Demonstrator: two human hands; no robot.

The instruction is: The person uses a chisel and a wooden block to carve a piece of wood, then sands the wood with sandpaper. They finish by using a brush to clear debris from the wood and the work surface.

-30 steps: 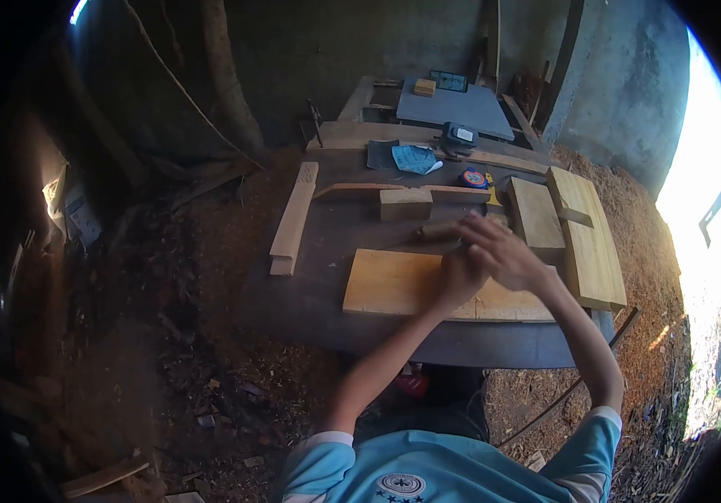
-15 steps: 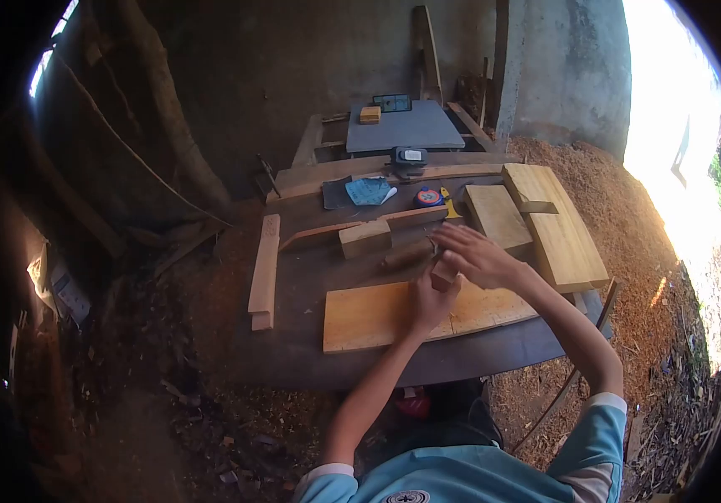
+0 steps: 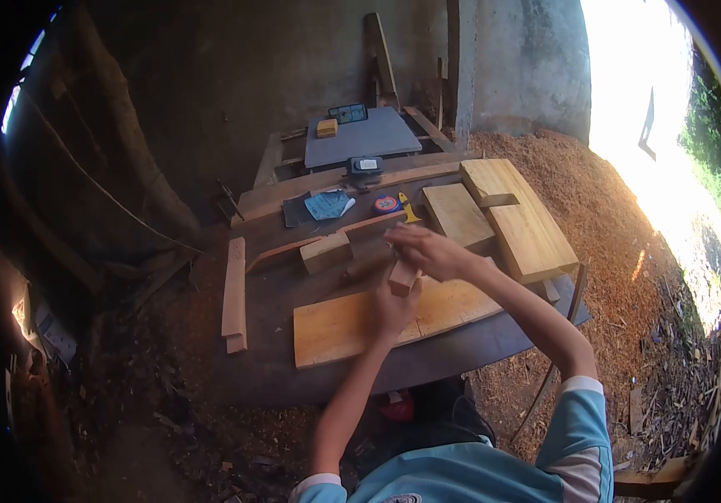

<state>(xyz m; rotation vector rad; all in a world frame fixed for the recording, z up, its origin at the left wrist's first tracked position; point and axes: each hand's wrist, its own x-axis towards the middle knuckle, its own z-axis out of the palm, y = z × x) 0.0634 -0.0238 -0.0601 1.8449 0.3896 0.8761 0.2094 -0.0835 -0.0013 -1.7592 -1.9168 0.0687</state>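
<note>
My left hand is wrapped round a small reddish wooden block, held up above a long yellowish board. Over the far end of that block lies my right hand, palm down; its fingers look stretched out and close together, touching or nearly touching the block's top. Just beyond the hands, a round dark wooden piece rests on the dark table. To its left is a short light block.
A thick plank and a shorter block lie at the right. Farther back are a tape measure, a blue cloth and a black device. A notched wood piece lies left.
The whole view has shifted, so the table and objects appear farther left. My left hand still holds the block, and my right hand stays over it with its fingers at a slightly different angle.
</note>
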